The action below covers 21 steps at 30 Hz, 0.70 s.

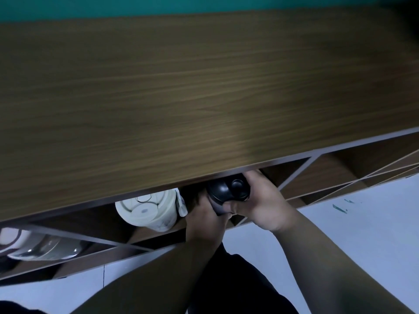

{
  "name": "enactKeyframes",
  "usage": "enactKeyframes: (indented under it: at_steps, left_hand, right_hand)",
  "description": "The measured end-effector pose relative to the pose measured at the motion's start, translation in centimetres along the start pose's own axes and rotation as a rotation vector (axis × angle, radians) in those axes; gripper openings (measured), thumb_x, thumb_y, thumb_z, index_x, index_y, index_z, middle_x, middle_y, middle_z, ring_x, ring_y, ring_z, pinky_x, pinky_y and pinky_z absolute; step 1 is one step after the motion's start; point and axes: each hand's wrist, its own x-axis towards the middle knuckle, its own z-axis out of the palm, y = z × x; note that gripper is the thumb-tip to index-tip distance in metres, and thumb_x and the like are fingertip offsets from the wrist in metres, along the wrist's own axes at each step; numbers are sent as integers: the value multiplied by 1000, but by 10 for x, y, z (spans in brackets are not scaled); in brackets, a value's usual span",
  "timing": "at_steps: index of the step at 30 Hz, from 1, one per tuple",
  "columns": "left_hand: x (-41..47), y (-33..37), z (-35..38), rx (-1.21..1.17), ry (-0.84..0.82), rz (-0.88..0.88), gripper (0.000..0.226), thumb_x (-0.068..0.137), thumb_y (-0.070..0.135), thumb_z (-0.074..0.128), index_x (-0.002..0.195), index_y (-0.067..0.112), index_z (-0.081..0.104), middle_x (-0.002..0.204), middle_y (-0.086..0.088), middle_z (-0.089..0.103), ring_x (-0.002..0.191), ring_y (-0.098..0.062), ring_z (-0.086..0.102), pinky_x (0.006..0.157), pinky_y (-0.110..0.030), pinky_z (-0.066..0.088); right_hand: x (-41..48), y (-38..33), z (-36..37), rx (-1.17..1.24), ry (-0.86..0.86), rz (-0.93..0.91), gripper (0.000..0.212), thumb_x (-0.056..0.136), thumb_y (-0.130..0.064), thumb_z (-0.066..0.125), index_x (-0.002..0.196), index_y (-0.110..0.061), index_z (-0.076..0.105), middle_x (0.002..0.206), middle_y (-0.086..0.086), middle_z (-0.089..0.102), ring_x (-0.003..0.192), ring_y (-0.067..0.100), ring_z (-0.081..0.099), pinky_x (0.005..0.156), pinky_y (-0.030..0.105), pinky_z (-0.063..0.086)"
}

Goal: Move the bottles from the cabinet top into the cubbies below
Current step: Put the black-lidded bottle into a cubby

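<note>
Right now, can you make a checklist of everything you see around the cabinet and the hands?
Surface: the wooden cabinet top shows no bottles in this view.
Job's things: a black bottle is at the mouth of a cubby, just under the top's front edge. A cream bottle sits in the cubby to its left. A clear bottle with a white cap lies in a cubby further left.
Clutter: small teal marks on the floor.
Grippers: left hand and right hand both grip the black bottle.
Cables: nothing seen.
Surroundings: teal wall behind, pale floor below, empty cubbies to the right.
</note>
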Motion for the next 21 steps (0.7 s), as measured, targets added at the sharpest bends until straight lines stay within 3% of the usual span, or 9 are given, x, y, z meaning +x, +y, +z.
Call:
enactKeyframes:
  at_steps: [3, 7, 14, 17, 21]
  left_hand:
    - [1, 1, -2, -19, -6, 23, 66, 78, 33, 83, 133, 14, 51, 122, -9, 70, 118, -32, 63, 86, -31, 43]
    - [4, -6, -3, -1, -7, 79, 68, 76, 34, 85, 133, 15, 55, 121, -8, 70, 114, -32, 65, 90, -36, 49]
    - [3, -5, -6, -43, -41, 114, 66, 78, 32, 83, 137, 24, 54, 128, 1, 65, 119, -23, 62, 89, -26, 41]
    - [2, -5, -7, -62, -48, 109, 71, 77, 32, 83, 140, 20, 51, 129, -2, 67, 120, -26, 63, 87, -28, 43]
    - [-1, -4, -9, -103, -32, 144, 81, 69, 36, 88, 139, 21, 50, 125, 3, 70, 118, -23, 66, 92, -33, 51]
  right_hand:
    - [-3, 2, 2, 39, 35, -16, 77, 56, -35, 84, 129, -35, 57, 130, -3, 62, 122, 17, 62, 102, 50, 52]
    - [-8, 5, 6, 90, 59, -26, 74, 62, -37, 83, 130, -38, 55, 132, -1, 62, 123, 17, 62, 103, 50, 52]
    - [-13, 8, 11, 147, 82, -32, 75, 67, -28, 84, 134, -41, 52, 135, -5, 61, 129, 17, 60, 107, 52, 50]
    - [-17, 11, 9, 164, 79, -25, 87, 66, -20, 89, 140, -38, 48, 137, -5, 62, 134, 19, 56, 109, 52, 48]
    - [-20, 12, 9, 181, 123, -15, 87, 63, -25, 91, 139, -38, 49, 137, -5, 62, 134, 18, 56, 110, 50, 48]
